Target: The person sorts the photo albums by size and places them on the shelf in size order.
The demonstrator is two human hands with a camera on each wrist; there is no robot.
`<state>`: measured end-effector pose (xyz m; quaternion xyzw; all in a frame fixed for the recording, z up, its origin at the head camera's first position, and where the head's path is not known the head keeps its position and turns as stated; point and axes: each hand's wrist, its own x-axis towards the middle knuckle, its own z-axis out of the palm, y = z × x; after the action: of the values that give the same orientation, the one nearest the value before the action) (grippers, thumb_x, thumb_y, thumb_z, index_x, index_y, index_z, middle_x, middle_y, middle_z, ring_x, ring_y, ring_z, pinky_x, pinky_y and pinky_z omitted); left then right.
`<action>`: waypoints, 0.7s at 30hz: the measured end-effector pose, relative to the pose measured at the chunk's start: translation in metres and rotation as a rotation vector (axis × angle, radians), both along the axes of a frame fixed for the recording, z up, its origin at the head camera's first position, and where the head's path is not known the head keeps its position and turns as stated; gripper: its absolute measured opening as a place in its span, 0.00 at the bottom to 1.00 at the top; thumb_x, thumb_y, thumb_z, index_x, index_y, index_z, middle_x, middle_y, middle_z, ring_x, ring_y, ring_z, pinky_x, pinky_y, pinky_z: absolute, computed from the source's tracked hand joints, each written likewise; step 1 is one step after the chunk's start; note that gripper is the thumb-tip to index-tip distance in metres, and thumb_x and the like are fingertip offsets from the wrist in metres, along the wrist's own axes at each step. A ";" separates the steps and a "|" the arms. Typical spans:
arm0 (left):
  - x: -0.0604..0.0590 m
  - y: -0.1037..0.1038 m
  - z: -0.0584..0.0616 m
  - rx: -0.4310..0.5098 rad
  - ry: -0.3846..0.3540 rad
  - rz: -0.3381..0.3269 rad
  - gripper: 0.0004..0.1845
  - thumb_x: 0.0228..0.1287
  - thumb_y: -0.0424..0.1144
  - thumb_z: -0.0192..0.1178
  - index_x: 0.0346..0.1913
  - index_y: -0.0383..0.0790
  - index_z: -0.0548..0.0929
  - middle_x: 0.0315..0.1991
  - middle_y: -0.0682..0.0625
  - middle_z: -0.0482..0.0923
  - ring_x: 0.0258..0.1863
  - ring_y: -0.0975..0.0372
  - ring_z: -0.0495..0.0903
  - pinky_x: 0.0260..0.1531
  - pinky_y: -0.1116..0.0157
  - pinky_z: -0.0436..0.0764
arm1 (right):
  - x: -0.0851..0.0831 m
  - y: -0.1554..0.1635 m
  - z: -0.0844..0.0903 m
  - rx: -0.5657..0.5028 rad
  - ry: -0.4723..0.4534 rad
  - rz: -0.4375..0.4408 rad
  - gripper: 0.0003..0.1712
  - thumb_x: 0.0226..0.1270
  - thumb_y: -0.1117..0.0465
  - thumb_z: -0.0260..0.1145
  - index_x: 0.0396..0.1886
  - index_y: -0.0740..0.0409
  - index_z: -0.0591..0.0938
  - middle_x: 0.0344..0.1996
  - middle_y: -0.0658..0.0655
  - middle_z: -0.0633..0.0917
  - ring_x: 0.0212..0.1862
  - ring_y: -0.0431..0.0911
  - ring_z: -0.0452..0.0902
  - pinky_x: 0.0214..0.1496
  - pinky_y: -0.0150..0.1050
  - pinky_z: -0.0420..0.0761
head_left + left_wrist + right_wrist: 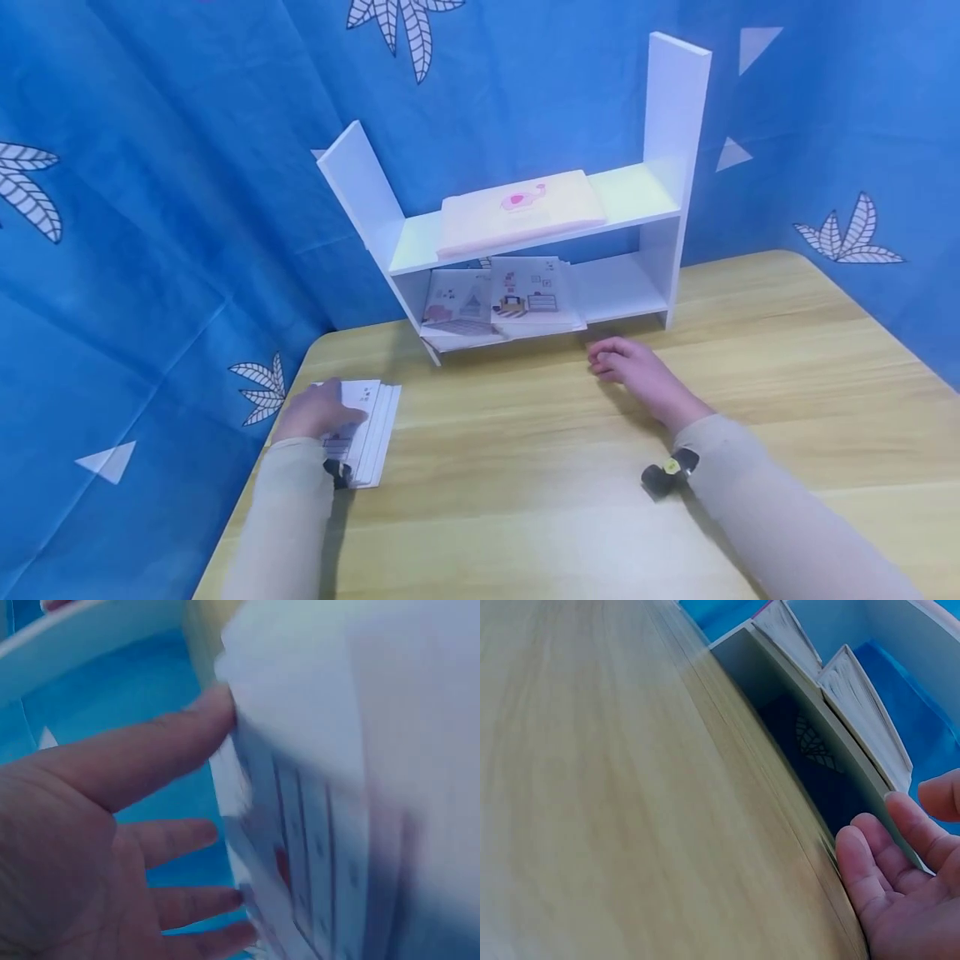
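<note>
Your left hand (pixel 318 410) lies on the stack of books (pixel 367 429) at the table's near-left corner, fingers fairly straight and spread along the top cover; the left wrist view shows the thumb against the stack's edge, but it is blurred, so whether you have lifted a book yet cannot be told. Your right hand (pixel 630 367) rests on the table (pixel 750 350) just in front of the shelf (pixel 645 200), fingers loosely curled and holding nothing, their tips near the lower board's front edge. On the shelf, one pale book with a pink picture (pixel 521 210) already lies flat on the upper board, and two more books (pixel 498 304) lie side by side on the lower board, so by my reading part of the shelving is done and the stack under your left hand is what remains. The right part of both boards is bare. Mind the edges: the stack sits close to the table's left edge, and the shelf's tall side panels stand up at either end. Between the stack and the shelf the tabletop lies open, with the blue curtain (pixel 150 208) hanging close behind and to the left.
</note>
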<state>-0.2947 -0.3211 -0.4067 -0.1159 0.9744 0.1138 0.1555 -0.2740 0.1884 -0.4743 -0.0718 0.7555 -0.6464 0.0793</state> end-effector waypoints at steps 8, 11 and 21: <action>-0.002 -0.018 0.000 0.163 -0.088 0.097 0.68 0.53 0.68 0.70 0.82 0.40 0.38 0.76 0.25 0.48 0.63 0.33 0.61 0.64 0.31 0.61 | -0.002 0.002 -0.001 0.032 -0.034 0.010 0.22 0.80 0.60 0.52 0.66 0.68 0.72 0.60 0.69 0.78 0.60 0.60 0.78 0.68 0.56 0.72; -0.005 -0.002 0.001 0.128 -0.086 0.071 0.67 0.53 0.70 0.68 0.82 0.39 0.39 0.75 0.25 0.50 0.63 0.35 0.63 0.64 0.33 0.63 | -0.004 0.002 -0.001 0.031 -0.031 0.012 0.22 0.80 0.61 0.53 0.66 0.70 0.72 0.60 0.69 0.79 0.60 0.60 0.78 0.67 0.56 0.73; -0.007 0.094 -0.005 0.069 -0.045 -0.062 0.64 0.53 0.74 0.65 0.81 0.38 0.48 0.75 0.32 0.59 0.62 0.43 0.68 0.65 0.43 0.68 | -0.006 -0.005 -0.005 0.039 -0.024 0.042 0.22 0.80 0.61 0.52 0.66 0.70 0.71 0.59 0.69 0.79 0.59 0.60 0.78 0.66 0.56 0.73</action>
<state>-0.3012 -0.2274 -0.4119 -0.0825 0.9693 0.1398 0.1848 -0.2802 0.1831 -0.4789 -0.0782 0.7653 -0.6305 0.1031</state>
